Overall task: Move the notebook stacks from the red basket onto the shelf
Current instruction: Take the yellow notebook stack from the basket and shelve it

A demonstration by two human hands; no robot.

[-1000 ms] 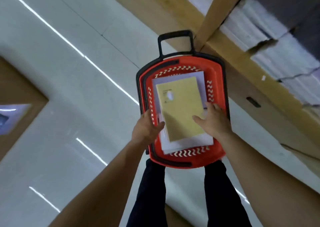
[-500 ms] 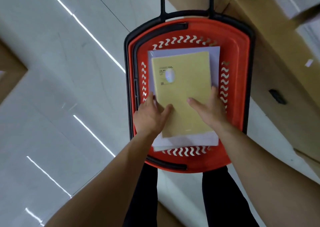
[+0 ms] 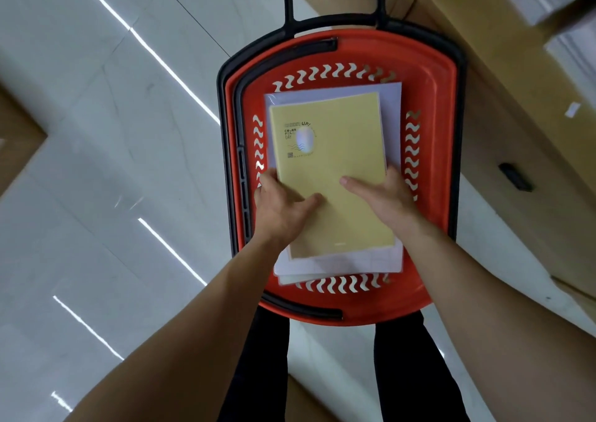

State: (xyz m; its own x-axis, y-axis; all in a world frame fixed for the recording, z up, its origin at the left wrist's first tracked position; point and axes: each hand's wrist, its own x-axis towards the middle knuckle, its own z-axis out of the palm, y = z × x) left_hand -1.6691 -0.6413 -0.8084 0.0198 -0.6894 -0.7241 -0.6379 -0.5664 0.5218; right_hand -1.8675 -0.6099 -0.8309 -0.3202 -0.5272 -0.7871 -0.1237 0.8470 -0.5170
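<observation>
Red basket (image 3: 429, 76) on the tiled floor (image 3: 96, 131), just beside the wooden shelf (image 3: 503, 83). The yellow notebook stack (image 3: 329, 150) lies inside it, on top of wider pale notebooks (image 3: 392, 105).

Your left hand (image 3: 280, 209) clamps the yellow stack's left edge, thumb flat on the cover and fingers curled down the side. Your right hand (image 3: 387, 199) mirrors it on the right edge. Both grips sit at the near end. How deep the fingers reach is hidden, so I can't tell whether you have the yellow stack alone or some pale ones with it.

Risks from here:
- A near-end hold leaves the far end unsupported. It may droop and fan on the lift.
- The cover looks glossy. A thumb-only press on top could let the upper copies slide.
- A partial catch of the pale layer could drag it up and spill it over the rim.
- The shelf edge is close. A tilted stack could clip it.
</observation>
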